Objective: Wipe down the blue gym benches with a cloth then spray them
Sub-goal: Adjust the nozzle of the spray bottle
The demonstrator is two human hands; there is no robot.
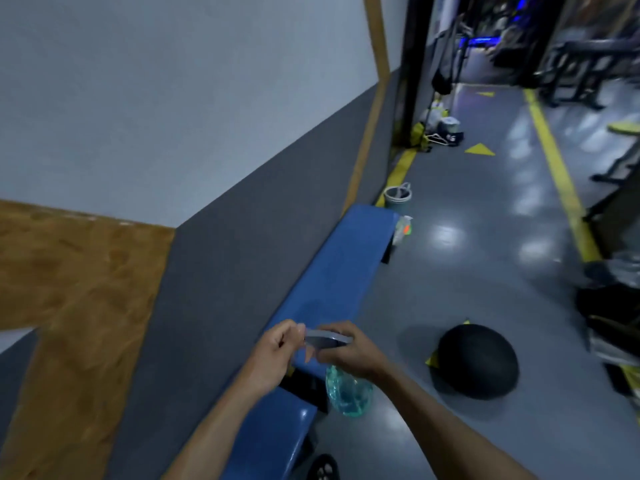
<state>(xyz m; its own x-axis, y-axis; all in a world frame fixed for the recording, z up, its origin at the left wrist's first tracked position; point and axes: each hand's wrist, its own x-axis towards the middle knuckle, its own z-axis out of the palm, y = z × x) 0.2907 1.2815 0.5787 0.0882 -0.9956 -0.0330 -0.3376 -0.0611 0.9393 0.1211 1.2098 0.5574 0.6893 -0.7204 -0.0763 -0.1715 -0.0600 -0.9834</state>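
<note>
A long blue padded gym bench runs along the grey wall, away from me. A second blue bench sits nearer, with a dark gap between the two. My right hand grips the neck of a clear spray bottle holding bluish liquid, above the gap. My left hand pinches the front of the bottle's grey spray head with curled fingers. No cloth shows in view.
A black half-dome ball lies on the grey floor right of the benches. A grey bucket and a plastic bag sit past the far bench end. Yellow floor lines and dark gym equipment lie to the right.
</note>
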